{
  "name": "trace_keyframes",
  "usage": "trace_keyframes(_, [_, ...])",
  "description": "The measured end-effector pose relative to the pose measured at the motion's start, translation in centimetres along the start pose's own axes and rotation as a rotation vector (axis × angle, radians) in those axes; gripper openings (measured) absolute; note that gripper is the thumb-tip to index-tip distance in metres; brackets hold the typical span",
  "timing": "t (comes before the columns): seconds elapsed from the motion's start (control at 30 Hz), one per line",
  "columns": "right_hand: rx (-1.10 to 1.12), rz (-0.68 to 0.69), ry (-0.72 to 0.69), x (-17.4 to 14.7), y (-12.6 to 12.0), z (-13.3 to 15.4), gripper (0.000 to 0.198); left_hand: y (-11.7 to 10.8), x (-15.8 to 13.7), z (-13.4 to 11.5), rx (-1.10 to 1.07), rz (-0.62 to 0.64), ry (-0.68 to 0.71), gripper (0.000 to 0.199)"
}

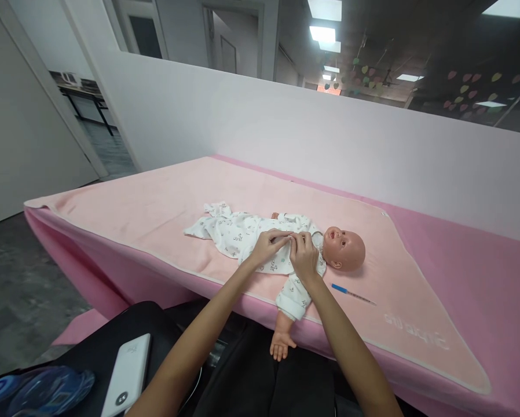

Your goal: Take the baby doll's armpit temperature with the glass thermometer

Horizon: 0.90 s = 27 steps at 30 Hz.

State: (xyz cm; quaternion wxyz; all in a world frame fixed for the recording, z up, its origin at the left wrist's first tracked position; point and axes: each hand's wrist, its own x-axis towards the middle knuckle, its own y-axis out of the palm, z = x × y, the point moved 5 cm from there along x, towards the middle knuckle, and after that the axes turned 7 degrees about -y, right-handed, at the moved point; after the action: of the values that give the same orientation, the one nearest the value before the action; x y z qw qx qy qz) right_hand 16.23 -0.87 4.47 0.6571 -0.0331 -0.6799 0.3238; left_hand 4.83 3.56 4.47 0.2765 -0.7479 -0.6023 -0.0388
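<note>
A baby doll (345,250) lies on its back, its head towards the right. It wears a white printed baby outfit (234,231), and one bare doll hand (281,344) hangs over the table's near edge. Over the doll's chest, my left hand (268,246) and my right hand (304,256) meet, fingertips pinched on the front of the outfit. The fabric edge or fastening between them is too small to make out. Just right of my right forearm lies a thin, clear, marked stick with a blue end (340,288), resembling a thermometer.
A peach mat (156,202) covers the pink-draped table (472,278), which borders a low white wall (286,127). At lower left, a black seat (125,324) bears a white power bank (127,373) and a blue-tinted plastic bottle (51,388).
</note>
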Motion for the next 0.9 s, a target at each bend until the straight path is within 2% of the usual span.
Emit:
trace_keyframes(0.2, [0.091, -0.018, 0.013, 0.0, -0.1, -0.1, 0.023, 0.2, -0.1, -0.4, -0.001, -0.023, 0.049, 0.024])
trace_keyframes(0.47, [0.141, -0.016, 0.052, 0.1, 0.0, -0.4, 0.024, 0.2, 0.0, 0.2, 0.044, -0.066, 0.022, 0.024])
trace_keyframes(0.63, [0.171, -0.037, 0.067, 0.2, -0.1, -0.6, 0.023, 0.3, -0.2, -0.2, 0.075, -0.042, 0.05, 0.024])
trace_keyframes(0.77, [0.201, -0.044, 0.097, 0.0, 0.2, -0.9, 0.023, 0.3, -0.3, -0.4, 0.037, -0.057, 0.062, 0.022])
trace_keyframes(0.9, [0.216, -0.041, 0.119, -0.1, 0.5, -1.3, 0.023, 0.3, -0.3, 0.0, -0.06, -0.086, 0.017, 0.02])
